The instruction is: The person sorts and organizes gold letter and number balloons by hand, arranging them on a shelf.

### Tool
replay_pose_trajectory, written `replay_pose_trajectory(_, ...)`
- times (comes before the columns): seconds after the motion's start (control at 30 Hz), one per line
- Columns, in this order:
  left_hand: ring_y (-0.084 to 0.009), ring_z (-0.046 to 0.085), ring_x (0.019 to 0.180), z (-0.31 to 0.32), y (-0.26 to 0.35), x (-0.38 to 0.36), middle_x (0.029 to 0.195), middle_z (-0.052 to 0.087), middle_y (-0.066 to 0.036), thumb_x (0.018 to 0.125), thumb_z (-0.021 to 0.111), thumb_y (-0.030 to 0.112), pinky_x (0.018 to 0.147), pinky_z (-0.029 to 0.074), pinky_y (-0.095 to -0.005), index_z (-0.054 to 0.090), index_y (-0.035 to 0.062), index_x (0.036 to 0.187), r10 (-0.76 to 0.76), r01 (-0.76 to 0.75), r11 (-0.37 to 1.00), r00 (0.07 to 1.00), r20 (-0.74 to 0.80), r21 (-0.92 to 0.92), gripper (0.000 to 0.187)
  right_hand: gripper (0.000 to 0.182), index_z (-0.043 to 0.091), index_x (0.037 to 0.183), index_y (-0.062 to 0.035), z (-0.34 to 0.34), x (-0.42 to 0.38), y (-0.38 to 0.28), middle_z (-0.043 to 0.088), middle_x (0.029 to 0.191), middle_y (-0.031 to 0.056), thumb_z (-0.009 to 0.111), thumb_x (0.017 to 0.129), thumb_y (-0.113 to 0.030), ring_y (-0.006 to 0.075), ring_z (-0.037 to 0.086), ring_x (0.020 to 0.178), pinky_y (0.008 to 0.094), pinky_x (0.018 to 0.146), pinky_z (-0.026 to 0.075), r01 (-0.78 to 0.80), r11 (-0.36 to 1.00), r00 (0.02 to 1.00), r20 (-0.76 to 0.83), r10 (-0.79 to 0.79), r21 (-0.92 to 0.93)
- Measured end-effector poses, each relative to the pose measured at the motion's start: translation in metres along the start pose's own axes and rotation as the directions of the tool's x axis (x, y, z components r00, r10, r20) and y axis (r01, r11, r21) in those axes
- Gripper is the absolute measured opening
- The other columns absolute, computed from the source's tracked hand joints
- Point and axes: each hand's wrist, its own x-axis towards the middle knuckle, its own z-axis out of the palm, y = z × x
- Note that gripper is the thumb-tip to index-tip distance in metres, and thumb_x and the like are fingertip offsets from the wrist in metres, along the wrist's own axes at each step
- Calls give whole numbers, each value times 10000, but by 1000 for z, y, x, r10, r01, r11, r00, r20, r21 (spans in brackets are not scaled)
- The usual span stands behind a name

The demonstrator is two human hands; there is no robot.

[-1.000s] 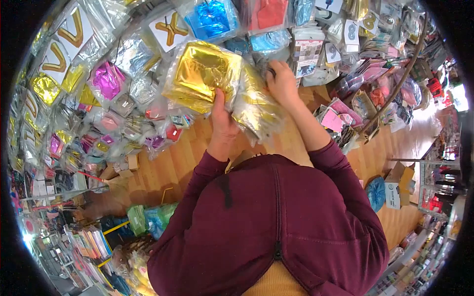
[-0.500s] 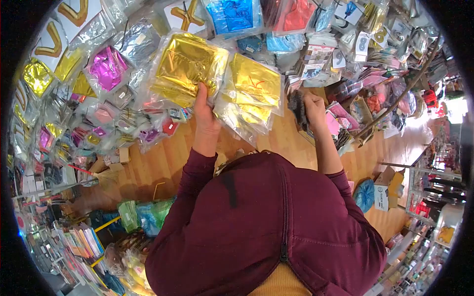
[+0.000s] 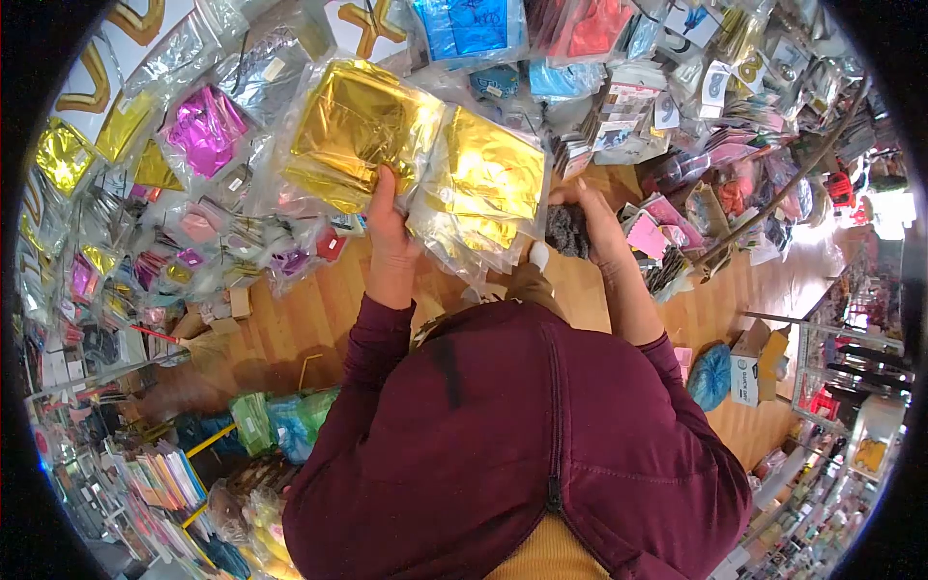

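My left hand (image 3: 390,227) is closed on gold foil packets in clear plastic sleeves, its thumb pressed over their lower edge. One gold foil packet (image 3: 353,126) fans out to the left, and a second gold foil packet (image 3: 495,174) overlaps it on the right, shining with glare. Just right of the packets, my right hand (image 3: 604,227) grips a dark grey fuzzy cloth (image 3: 567,232), which hangs bunched under the fingers. Part of the cloth is hidden by the hand.
Ahead hang many bagged foil items, among them a blue packet (image 3: 474,27), a red packet (image 3: 592,29) and a magenta packet (image 3: 206,130). A slanting rod (image 3: 788,184) crosses on the right. An open cardboard box (image 3: 759,362) and a blue bag (image 3: 710,377) lie on the wooden floor (image 3: 300,329).
My right hand has moved left with the cloth, to the edge of the right packet. A red mark seen earlier on that packet no longer shows. The left hand has shifted slightly.
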Motion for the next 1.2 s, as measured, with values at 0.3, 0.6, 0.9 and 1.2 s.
replay_pose_trajectory(0.3,-220,533,1038,-7,-17,14,1184,512,-87,909,475,288,881,440,-373,410,21,1236,-110,108,993,992,63,43,427,351,410,540,-45,-7,13,-12,364,570,-77,601,828,-105,19,319,561,244,492,262,268,824,959,54,-279,-500)
replay_pose_trajectory(0.6,-152,467,1054,-11,-37,22,1194,489,-59,882,548,253,888,402,-298,456,-9,1220,-115,159,937,981,-157,311,437,318,487,532,6,-19,-5,-52,389,494,-53,613,795,-121,29,340,474,241,421,287,211,728,961,2,-277,-652)
replay_pose_trajectory(0.9,-151,462,1055,-5,-36,15,1214,477,-72,884,542,267,904,386,-290,452,-20,1224,-247,267,942,962,-116,203,454,186,597,631,14,-29,5,-15,478,526,-34,624,771,-106,36,422,483,213,435,327,34,582,971,-112,-212,-812)
replay_pose_trajectory(1.2,-146,453,1070,-21,-40,13,1209,476,-71,888,533,277,912,379,-295,442,-25,1232,-277,307,914,950,-145,266,467,145,628,668,17,-17,-4,-19,530,581,-35,616,771,-83,25,454,554,201,507,360,31,721,970,-152,-189,-692)
